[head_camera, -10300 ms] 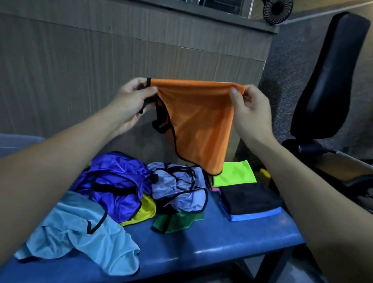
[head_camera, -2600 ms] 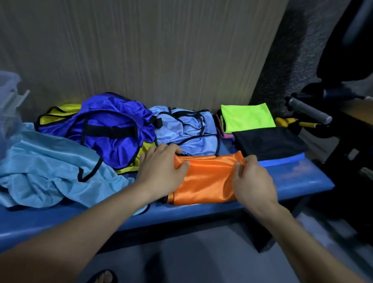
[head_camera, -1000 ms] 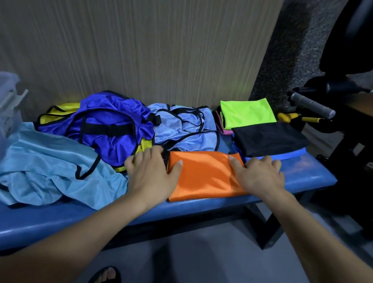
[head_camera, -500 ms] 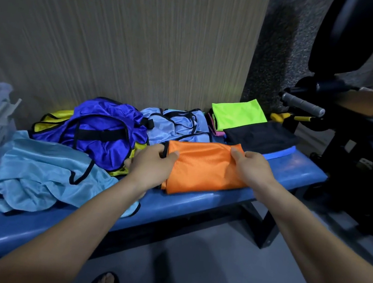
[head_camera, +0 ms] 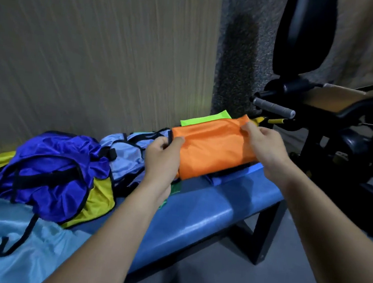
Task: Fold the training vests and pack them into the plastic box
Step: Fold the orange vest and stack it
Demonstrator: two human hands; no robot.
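Orange vest (head_camera: 213, 147), folded to a compact rectangle, held just above the far right end of the blue bench (head_camera: 197, 215), over the stack of folded vests where a neon green one (head_camera: 204, 119) shows behind and a dark one (head_camera: 231, 170) peeks out beneath. Left hand (head_camera: 162, 159) pinching the near left edge, thumb on top and fingers curled underneath; right hand (head_camera: 264, 146) gripping the far right corner, fingertips closed over the fabric. Probably the step of laying the finished fold onto the stack, ahead of packing. Plastic box not in view here, so no telling how far off. To do this well: keep both pinches firm and the fabric taut between them, since such slick material likely slides open when slack; lower flat rather than corner first; square the edges to the stack below before letting go; release the right corner first, then smooth with the left palm toward the free edge. Worth watching the black trim near the left thumb, apt to slip out of the fold. Unfolded vests waiting to the left in a heap: pale blue vest (head_camera: 129, 155) just beside the left hand, royal blue vest (head_camera: 52, 172), yellow vest (head_camera: 100, 201) under it, light blue vest (head_camera: 4, 241) nearest. Much of the task seemingly left.
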